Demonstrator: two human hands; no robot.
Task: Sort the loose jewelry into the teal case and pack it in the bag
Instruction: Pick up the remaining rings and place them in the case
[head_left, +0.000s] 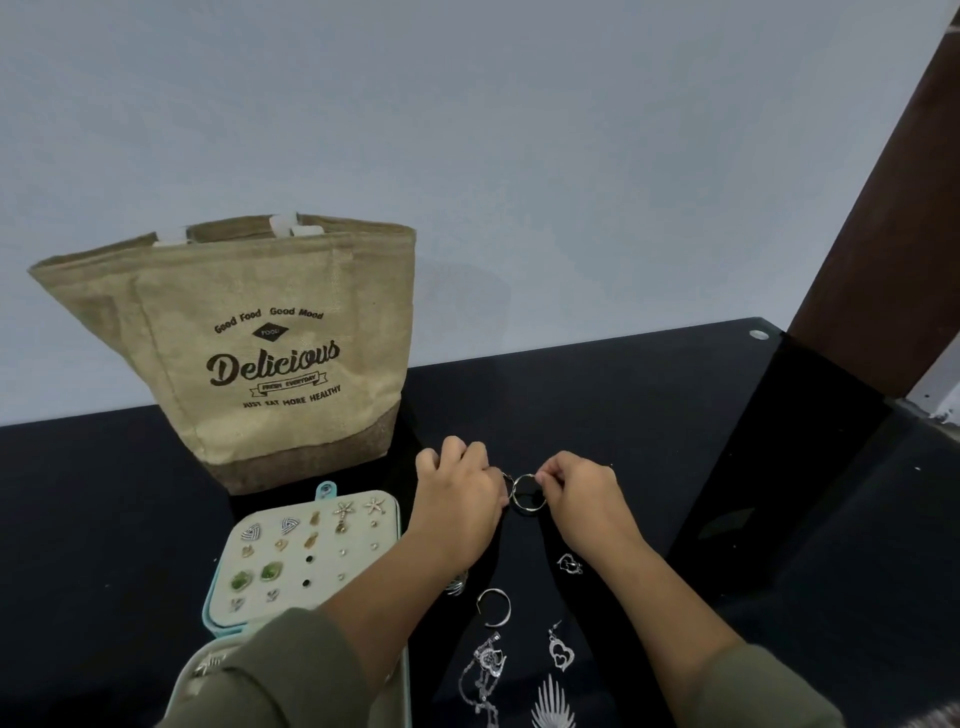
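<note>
A black, glossy table (104, 519) fills the lower half of the view, and its far edge climbs toward the right. Behind it stands a plain, pale blue-grey wall (467, 130). At the right, 1 dark brown post (893, 208) runs slantwise from the top corner down to the table's far end. Its dark reflection (779, 467) stretches across the shiny top. Just beside the far right corner lies 1 small round silver disc (759, 334). A few pale specks dot the top at right.
</note>
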